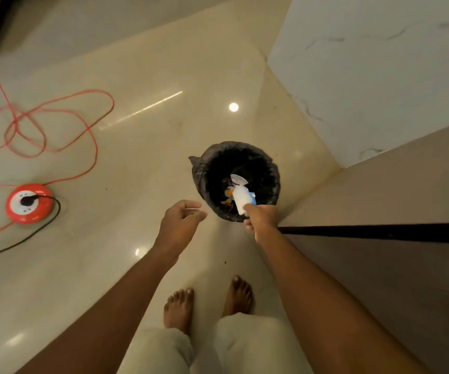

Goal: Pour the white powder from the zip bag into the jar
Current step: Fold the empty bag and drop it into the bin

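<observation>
My right hand (261,220) is shut on a whitish zip bag (241,199) with a blue strip, holding it over the near rim of a round bin (207,168) lined with a black bag. Crumpled white and orange scraps lie at the bottom of the bin. My left hand (181,221) hovers just left of the bin, fingers loosely curled and apart, holding nothing. No jar is in view.
I stand barefoot on a glossy cream floor. A red round extension reel (29,202) with a black plug sits at the left, and its red cord (56,122) loops across the floor. A wall corner and a beige counter edge (379,232) are on the right.
</observation>
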### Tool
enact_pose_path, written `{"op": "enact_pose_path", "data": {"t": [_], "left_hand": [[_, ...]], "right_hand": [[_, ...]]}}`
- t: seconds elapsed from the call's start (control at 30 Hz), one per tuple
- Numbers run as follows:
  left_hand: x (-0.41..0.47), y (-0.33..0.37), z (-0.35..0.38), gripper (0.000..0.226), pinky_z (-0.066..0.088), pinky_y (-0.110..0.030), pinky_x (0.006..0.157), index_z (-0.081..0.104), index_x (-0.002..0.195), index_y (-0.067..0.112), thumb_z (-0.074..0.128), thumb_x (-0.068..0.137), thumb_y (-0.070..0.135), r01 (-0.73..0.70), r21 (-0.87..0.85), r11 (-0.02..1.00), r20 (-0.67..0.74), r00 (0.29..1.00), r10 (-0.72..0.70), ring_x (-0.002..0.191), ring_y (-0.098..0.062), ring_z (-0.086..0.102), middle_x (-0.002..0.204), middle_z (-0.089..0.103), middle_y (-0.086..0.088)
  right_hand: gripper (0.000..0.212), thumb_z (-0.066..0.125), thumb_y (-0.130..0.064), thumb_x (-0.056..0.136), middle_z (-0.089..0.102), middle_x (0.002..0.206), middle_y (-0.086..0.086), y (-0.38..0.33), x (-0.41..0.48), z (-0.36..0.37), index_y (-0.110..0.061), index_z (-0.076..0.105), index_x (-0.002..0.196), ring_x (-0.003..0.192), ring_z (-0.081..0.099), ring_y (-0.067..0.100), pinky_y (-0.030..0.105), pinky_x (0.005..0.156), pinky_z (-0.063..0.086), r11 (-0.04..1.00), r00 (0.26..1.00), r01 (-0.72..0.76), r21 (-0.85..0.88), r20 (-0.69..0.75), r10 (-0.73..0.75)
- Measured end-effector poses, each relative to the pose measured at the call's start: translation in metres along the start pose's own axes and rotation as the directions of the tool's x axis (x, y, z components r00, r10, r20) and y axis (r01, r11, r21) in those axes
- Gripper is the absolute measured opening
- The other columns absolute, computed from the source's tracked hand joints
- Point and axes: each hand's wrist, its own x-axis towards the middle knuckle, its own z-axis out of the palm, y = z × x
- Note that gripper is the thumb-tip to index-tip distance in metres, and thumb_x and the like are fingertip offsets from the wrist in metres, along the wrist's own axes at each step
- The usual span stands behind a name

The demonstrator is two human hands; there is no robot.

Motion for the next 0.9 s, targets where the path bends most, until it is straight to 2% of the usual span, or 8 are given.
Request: {"op": "enact_pose_path", "data": {"t": [0.17,0.23,0.33,0.4,0.53,0.67,0.77,0.9], "left_hand": [[0.058,-0.042,0.019,0.015,0.048,-0.024,0.075,0.071,0.11,0.025,0.074,0.095,0.025,0.019,0.004,1.0,0.025,0.999,-0.019,0.099,-0.005,0.067,0.103,0.074,0.006],[0.058,-0.044,0.019,0.017,0.048,-0.026,0.075,0.072,0.112,0.023,0.074,0.095,0.024,0.027,0.008,1.0,0.035,0.999,-0.027,0.098,-0.006,0.067,0.102,0.075,0.005],[0.031,-0.031,0.014,0.016,0.049,-0.026,0.074,0.073,0.111,0.019,0.073,0.096,0.022,0.037,0.001,0.999,0.047,0.998,-0.037,0.094,-0.009,0.068,0.101,0.075,0.001],[-0.001,-0.015,0.007,0.013,0.048,-0.024,0.072,0.074,0.109,0.015,0.074,0.096,0.019,0.046,-0.03,0.998,0.057,0.997,-0.045,0.086,-0.011,0.068,0.097,0.074,-0.002],[-0.081,0.028,-0.013,0.005,0.047,-0.023,0.071,0.076,0.102,0.018,0.075,0.096,0.018,0.059,-0.03,0.998,0.078,0.995,-0.056,0.08,-0.011,0.066,0.088,0.072,0.0],[-0.163,0.084,-0.031,0.005,0.048,-0.023,0.072,0.076,0.101,0.017,0.073,0.097,0.015,0.028,0.012,1.0,0.092,0.995,-0.029,0.079,-0.01,0.066,0.09,0.072,0.0],[-0.222,0.123,-0.04,0.015,0.049,-0.026,0.074,0.073,0.11,0.015,0.071,0.096,0.012,-0.005,0.048,0.999,0.125,0.992,-0.001,0.082,-0.014,0.067,0.094,0.073,-0.002],[-0.284,0.154,-0.041,0.021,0.05,-0.031,0.079,0.07,0.117,0.017,0.071,0.096,0.014,-0.073,0.087,0.994,0.189,0.98,0.056,0.086,-0.016,0.068,0.097,0.074,-0.006]], "right_hand": [[0.04,0.08,-0.011,0.091,0.071,0.083,0.015,0.021,0.072,0.034,0.011,0.063,0.121,0.063,0.072,0.019,0.031,0.055,0.061,0.997,0.993,-0.071,-0.007,0.094,0.072],[0.038,0.076,-0.007,0.094,0.069,0.085,0.016,0.023,0.072,0.034,0.012,0.061,0.124,0.068,0.074,0.022,0.032,0.057,0.062,0.995,0.988,-0.092,0.032,0.128,0.088],[0.031,0.063,-0.001,0.1,0.072,0.1,0.022,0.015,0.041,0.018,0.012,0.057,0.128,0.075,0.076,0.027,0.031,0.055,0.063,0.985,0.977,-0.132,0.111,0.182,0.111],[0.03,0.057,0.001,0.101,0.069,0.103,0.023,0.006,0.006,0.001,0.011,0.057,0.129,0.077,0.075,0.029,0.032,0.058,0.063,0.981,0.972,-0.129,0.142,0.213,0.097],[0.018,0.06,0.004,0.098,0.069,0.096,0.023,-0.009,-0.092,-0.04,0.011,0.062,0.115,0.07,0.075,0.029,0.034,0.057,0.063,0.967,0.981,-0.118,0.226,0.175,0.079],[0.008,0.062,0.002,0.095,0.071,0.086,0.016,-0.033,-0.199,-0.097,-0.003,0.067,0.095,0.066,0.072,0.027,0.032,0.054,0.06,0.968,0.983,-0.057,0.246,0.181,0.012],[0.008,0.065,-0.002,0.096,0.075,0.09,0.016,-0.046,-0.273,-0.145,-0.001,0.07,0.102,0.059,0.074,0.021,0.031,0.055,0.06,0.965,0.985,0.021,0.263,0.16,-0.066],[0.016,0.067,-0.009,0.097,0.077,0.091,0.016,-0.05,-0.346,-0.202,-0.003,0.073,0.11,0.067,0.076,0.025,0.039,0.067,0.065,0.954,0.976,0.155,0.258,0.11,-0.188]]}}
